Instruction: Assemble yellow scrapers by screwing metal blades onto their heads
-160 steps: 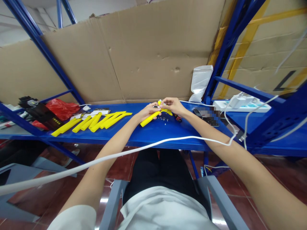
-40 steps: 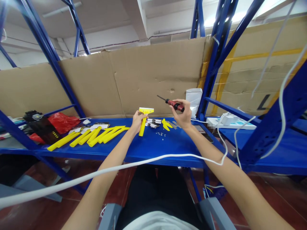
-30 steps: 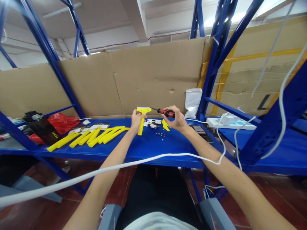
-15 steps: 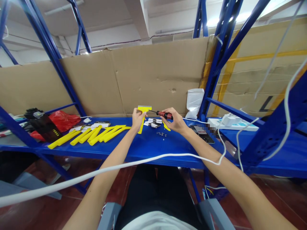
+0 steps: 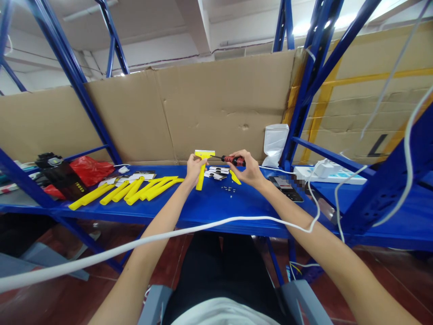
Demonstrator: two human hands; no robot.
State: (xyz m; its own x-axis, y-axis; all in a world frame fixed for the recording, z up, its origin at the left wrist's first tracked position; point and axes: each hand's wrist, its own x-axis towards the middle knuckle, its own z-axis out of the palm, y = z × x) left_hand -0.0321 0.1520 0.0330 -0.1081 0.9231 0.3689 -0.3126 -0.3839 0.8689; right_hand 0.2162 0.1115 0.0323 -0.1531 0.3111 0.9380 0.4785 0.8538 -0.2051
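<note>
My left hand point(image 5: 195, 169) is closed around a yellow T-shaped scraper point(image 5: 200, 179), held up with its metal-edged head at the top. In my right hand point(image 5: 251, 169) is a red and black screwdriver point(image 5: 233, 160), lying nearly level. Its thin shaft points left, and the tip meets the scraper's head. Under the screwdriver lie several black-and-white blade pieces point(image 5: 217, 173) and a small yellow part point(image 5: 234, 177). Tiny screws point(image 5: 229, 189) are scattered on the blue table point(image 5: 209, 210) just in front of them.
Several yellow handles point(image 5: 118, 193) lie in a row at left, beside a black box point(image 5: 61, 178) and a red plastic bag point(image 5: 90, 169). A phone point(image 5: 286, 188) and power strip point(image 5: 306, 173) sit at right. A white cable point(image 5: 216, 222) crosses low over my forearms.
The screwdriver and my right hand have shifted very slightly right. My left hand keeps the scraper in nearly the same place, with the tip still at its head.
</note>
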